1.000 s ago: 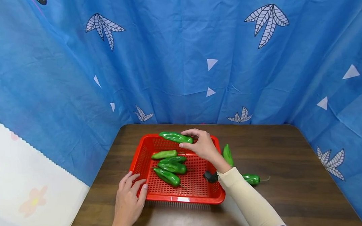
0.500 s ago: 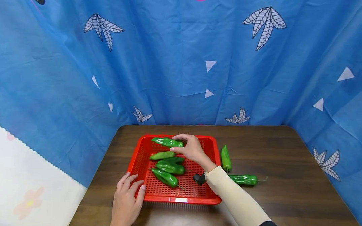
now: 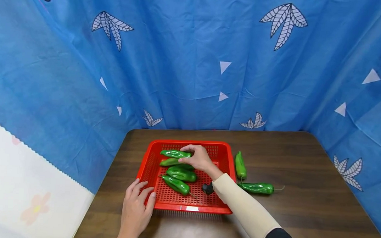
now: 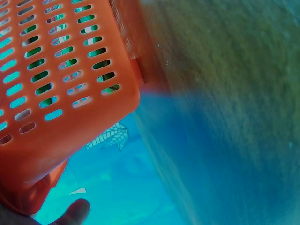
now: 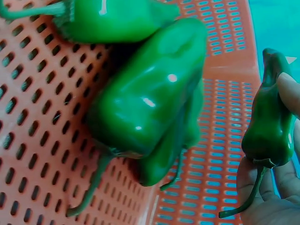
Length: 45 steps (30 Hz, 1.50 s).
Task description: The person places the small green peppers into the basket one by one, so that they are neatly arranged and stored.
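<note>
My right hand is over the back part of a red plastic basket, pinching a glossy green pepper between thumb and fingers. In the right wrist view this held pepper shows its curved stem, with the fingers behind it. Several more green peppers lie on the basket floor just in front of it, one of them a lighter green pepper. At the basket's front left corner my left hand rests its spread fingers on the rim. The left wrist view shows the slotted basket wall and one fingertip.
Right of the basket on the wooden table lie two peppers: a lighter upright-lying pepper and a darker pepper lying sideways. A blue patterned curtain hangs behind the table and along both sides.
My right hand has moved left and down into the basket with the pepper, bringing it close to the others. My left hand has stayed at the corner.
</note>
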Motion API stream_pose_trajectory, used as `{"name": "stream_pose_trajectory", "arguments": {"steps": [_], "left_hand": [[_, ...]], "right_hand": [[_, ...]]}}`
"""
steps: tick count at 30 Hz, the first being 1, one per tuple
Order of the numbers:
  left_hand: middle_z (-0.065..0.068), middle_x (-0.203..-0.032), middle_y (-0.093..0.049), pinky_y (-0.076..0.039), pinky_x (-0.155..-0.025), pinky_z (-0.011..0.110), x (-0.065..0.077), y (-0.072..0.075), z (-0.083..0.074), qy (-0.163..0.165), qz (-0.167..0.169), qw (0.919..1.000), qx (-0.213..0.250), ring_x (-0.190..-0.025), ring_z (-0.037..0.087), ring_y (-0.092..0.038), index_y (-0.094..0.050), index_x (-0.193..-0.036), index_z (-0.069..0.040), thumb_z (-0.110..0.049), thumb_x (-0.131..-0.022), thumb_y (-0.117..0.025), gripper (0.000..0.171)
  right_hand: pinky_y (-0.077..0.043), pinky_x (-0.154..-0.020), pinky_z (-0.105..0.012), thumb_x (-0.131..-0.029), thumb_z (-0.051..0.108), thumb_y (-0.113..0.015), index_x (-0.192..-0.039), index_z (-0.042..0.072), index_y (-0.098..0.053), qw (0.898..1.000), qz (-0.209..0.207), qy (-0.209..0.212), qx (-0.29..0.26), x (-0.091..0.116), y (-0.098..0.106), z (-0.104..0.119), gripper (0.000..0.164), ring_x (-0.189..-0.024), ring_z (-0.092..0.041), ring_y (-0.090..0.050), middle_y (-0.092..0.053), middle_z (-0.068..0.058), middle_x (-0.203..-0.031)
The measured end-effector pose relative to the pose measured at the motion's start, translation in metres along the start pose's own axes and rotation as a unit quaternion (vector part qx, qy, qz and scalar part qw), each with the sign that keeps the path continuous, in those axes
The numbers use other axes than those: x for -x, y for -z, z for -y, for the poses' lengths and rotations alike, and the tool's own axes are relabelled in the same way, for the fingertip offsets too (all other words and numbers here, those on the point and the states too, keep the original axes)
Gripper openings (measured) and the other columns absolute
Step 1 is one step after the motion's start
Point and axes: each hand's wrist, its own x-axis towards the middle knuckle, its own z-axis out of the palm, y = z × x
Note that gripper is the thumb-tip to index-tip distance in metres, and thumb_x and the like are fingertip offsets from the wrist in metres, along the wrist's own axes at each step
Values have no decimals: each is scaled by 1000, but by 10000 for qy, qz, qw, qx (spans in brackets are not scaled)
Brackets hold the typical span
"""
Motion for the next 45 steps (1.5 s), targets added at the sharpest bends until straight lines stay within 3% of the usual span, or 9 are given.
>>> {"name": "stream_pose_trajectory", "arguments": {"steps": [11, 17, 35, 39, 45], "left_hand": [[14, -118, -67, -36, -110, 54, 2, 3, 3, 86, 62, 9999, -89, -131, 34, -47, -78, -96, -7, -25, -89, -69, 21], [14, -118, -68, -37, -110, 54, 1, 2, 3, -33, -11, 10000, -36, -131, 36, -48, -78, -96, -6, -24, -89, -69, 21], [12, -119, -67, -37, -111, 53, 3, -3, 0, 161, 57, 9998, -70, -132, 33, -48, -78, -97, -9, -23, -89, -71, 18], [12, -120, -67, -36, -112, 52, 2, -2, 0, 200, 88, 9997, -79, -133, 33, -47, -78, -98, -9, -24, -89, -71, 18], [12, -120, -67, -37, -111, 54, 1, -1, 0, 228, 98, 9996, -110, -133, 33, -47, -78, -98, -9, -25, -89, -71, 19]], "right_hand": [[-57, -85, -33, -79, 25, -86, -112, 23, -74, 9985, 374, -91, 390, -3, -15, -10, 35, -99, -16, -67, -74, 3, -110], [-56, -89, -37, -78, 25, -87, -111, 23, -75, 9973, 387, -126, 613, -5, -15, -16, 35, -102, -18, -67, -73, 2, -113], [-56, -91, -38, -80, 24, -85, -114, 22, -73, 9965, 410, -164, 716, -4, -15, -24, 36, -105, -19, -67, -73, 1, -115], [-56, -90, -39, -82, 24, -84, -116, 20, -72, 9963, 361, -78, 773, -5, -15, -24, 36, -106, -20, -66, -72, 0, -116], [-55, -92, -41, -82, 21, -83, -116, 15, -72, 9940, 262, 378, 997, -5, -15, -22, 36, -106, -22, -65, -70, -4, -114]]}}
